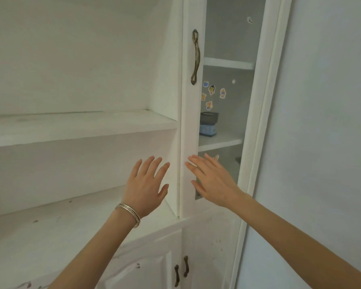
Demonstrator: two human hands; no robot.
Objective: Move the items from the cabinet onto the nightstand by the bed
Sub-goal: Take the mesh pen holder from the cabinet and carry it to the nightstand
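A white cabinet fills the view, with a tall glass door (191, 122) that carries a bronze handle (195, 56). Behind the glass, a small blue box with a dark lid (208, 124) stands on the middle shelf (221, 141). A small grey thing (238, 159) shows one shelf lower, mostly hidden. My left hand (147, 184), with silver bangles at the wrist, is raised with fingers spread in front of the open shelves, holding nothing. My right hand (212, 180) is flat with straight fingers at the door's lower frame; whether it touches the door is unclear.
Open white shelves (71, 126) run to the left, with a worn white counter (50, 236) below. Lower cupboard doors with two dark handles (181, 270) sit under the counter. Cartoon stickers (212, 94) dot the cabinet's back. A pale wall (321, 142) stands to the right.
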